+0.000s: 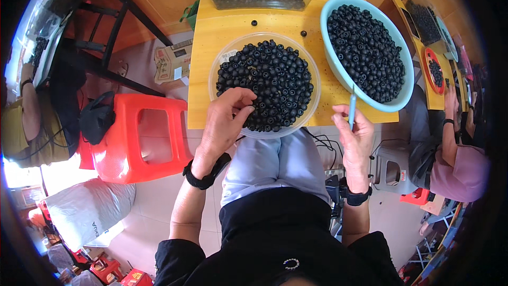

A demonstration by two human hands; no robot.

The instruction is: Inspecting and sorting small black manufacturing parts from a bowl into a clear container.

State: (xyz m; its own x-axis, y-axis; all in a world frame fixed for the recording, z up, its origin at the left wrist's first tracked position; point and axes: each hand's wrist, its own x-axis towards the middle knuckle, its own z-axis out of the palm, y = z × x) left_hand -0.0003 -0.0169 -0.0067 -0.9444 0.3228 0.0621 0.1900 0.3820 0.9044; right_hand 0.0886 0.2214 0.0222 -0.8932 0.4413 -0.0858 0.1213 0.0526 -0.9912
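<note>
Together, we have the small black round pieces [280,79] heaped in a translucent round bowl [213,77] at the near edge of the yellow surface [206,42]: nearly spherical, faintly glossy, many marked with a ringed dimple. Of our hands, the left [225,119] curls over them, thumb and forefinger close together; we cannot tell whether it pinches one. Our right [355,140] pinches a slim light-blue tool [352,110] near a pale-blue basin [324,26] holding more.

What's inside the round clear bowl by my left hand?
The clear bowl holds many small, round, black pieces, some showing round openings. Your left hand hides some at the near left. The pieces cover most of the bottom.
</note>
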